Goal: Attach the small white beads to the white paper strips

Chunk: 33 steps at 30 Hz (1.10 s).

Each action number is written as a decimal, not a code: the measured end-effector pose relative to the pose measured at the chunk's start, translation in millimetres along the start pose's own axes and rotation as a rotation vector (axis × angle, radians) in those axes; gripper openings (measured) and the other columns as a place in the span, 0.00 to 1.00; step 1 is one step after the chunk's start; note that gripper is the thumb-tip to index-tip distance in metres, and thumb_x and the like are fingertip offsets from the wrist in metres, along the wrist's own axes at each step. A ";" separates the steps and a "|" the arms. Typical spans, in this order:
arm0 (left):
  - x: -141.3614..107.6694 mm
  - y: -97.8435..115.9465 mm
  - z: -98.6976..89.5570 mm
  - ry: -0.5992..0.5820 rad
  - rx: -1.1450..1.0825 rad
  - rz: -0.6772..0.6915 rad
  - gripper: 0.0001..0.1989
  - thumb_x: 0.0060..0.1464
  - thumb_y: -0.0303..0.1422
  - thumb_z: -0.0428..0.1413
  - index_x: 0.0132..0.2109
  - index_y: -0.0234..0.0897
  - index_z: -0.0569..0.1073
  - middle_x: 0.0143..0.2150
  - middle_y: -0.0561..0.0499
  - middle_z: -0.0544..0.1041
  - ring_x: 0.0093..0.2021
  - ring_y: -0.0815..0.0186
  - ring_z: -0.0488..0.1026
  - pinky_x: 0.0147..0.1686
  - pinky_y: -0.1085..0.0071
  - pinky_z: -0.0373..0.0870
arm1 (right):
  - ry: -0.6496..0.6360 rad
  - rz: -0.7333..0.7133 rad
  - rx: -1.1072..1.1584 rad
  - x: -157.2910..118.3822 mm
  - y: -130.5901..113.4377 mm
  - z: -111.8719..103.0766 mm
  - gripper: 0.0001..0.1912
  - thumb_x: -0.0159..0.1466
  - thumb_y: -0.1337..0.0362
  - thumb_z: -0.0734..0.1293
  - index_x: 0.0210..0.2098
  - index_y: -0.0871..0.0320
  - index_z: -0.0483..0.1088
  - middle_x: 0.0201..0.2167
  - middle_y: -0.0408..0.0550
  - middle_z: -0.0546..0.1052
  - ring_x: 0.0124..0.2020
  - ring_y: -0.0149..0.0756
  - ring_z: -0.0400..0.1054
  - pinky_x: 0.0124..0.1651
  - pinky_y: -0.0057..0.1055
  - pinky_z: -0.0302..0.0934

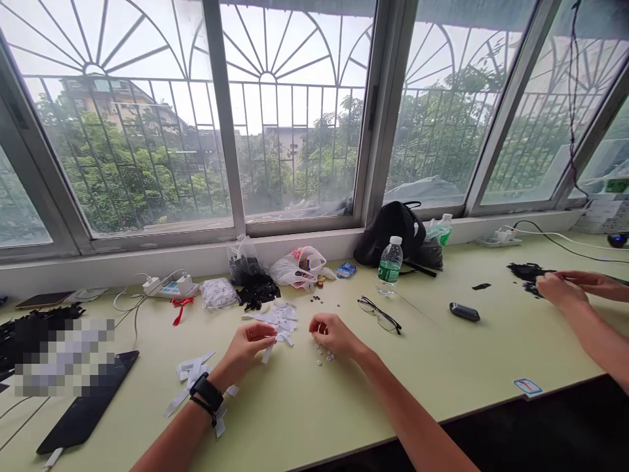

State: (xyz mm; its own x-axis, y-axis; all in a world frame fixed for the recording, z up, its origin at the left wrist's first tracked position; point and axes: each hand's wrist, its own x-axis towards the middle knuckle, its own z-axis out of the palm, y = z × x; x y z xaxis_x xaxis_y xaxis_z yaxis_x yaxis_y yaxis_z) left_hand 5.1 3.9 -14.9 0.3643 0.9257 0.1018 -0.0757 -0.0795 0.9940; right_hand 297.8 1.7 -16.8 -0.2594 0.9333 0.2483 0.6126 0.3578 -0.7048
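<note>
Near the front edge of the table point(295, 410): left hand point(243, 351) (black watch point(206, 392) on the wrist) is clenched, apparently pinching a small white strip point(268, 354), right at the near side of a white strip pile point(280, 321). Right hand point(334, 334) is curled, fingertips together just above a small cluster of white buttons point(323, 354); can't tell if it grips anything. Loose white tags point(192, 373) lie by the left wrist, black tablet point(83, 400) toward the left edge. Further in: glasses point(379, 314), a few dark buttons point(319, 303). Along the back edge by the window: white plastic bag point(295, 270), water bottle point(390, 265), black backpack point(390, 233). Off at the right edge, another person's hands point(560, 283) sit beside a black scrap heap point(528, 275) (different worker).
</note>
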 end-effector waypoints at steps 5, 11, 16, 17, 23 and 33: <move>-0.1 0.5 0.6 -0.004 -0.004 -0.014 0.18 0.45 0.39 0.73 0.42 0.36 0.83 0.46 0.40 0.85 0.46 0.54 0.81 0.52 0.60 0.74 | -0.006 0.004 -0.006 -0.1 -0.2 0.9 0.10 0.54 0.74 0.64 0.32 0.58 0.75 0.29 0.45 0.77 0.28 0.32 0.68 0.32 0.26 0.59; -0.8 0.3 1.9 -0.016 -0.021 -0.015 0.20 0.44 0.40 0.73 0.43 0.34 0.82 0.44 0.40 0.85 0.45 0.54 0.81 0.52 0.58 0.75 | -0.028 0.015 -0.009 -2.1 -3.7 -1.1 0.09 0.55 0.74 0.64 0.32 0.59 0.75 0.28 0.44 0.77 0.28 0.32 0.68 0.31 0.25 0.58; -2.6 2.5 4.9 -0.019 -0.027 -0.028 0.21 0.43 0.41 0.74 0.42 0.35 0.83 0.42 0.42 0.85 0.43 0.56 0.81 0.49 0.61 0.74 | -0.035 0.034 -0.020 -2.4 -5.6 -1.9 0.09 0.55 0.73 0.65 0.33 0.58 0.75 0.29 0.45 0.77 0.29 0.33 0.68 0.31 0.25 0.59; -3.1 3.4 5.7 -0.022 -0.023 -0.037 0.21 0.43 0.42 0.74 0.42 0.35 0.83 0.41 0.42 0.85 0.43 0.56 0.81 0.48 0.62 0.74 | -0.035 0.036 -0.023 -2.4 -5.6 -1.9 0.09 0.55 0.73 0.65 0.33 0.58 0.75 0.29 0.45 0.77 0.29 0.33 0.69 0.31 0.25 0.59; -6.1 7.9 9.2 -0.064 0.062 -0.084 0.20 0.46 0.44 0.72 0.42 0.36 0.83 0.39 0.45 0.85 0.38 0.60 0.79 0.36 0.70 0.71 | -0.031 0.014 -0.038 -2.6 -3.4 -1.2 0.09 0.56 0.73 0.64 0.32 0.58 0.75 0.30 0.45 0.77 0.29 0.33 0.69 0.32 0.26 0.59; -7.5 11.3 11.3 -0.066 0.111 -0.076 0.19 0.48 0.45 0.70 0.42 0.37 0.83 0.37 0.47 0.84 0.36 0.61 0.77 0.34 0.71 0.68 | -0.032 -0.003 -0.050 -2.5 -2.8 -0.4 0.08 0.56 0.74 0.65 0.32 0.58 0.75 0.30 0.45 0.78 0.29 0.33 0.68 0.33 0.26 0.60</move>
State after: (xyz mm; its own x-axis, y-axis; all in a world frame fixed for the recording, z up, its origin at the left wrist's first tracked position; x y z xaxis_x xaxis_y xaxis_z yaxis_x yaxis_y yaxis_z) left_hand 12.0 -8.1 -3.9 0.4259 0.9044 0.0250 0.0557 -0.0538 0.9970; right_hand 297.0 -1.6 -15.2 -0.2843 0.9311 0.2284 0.6485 0.3622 -0.6695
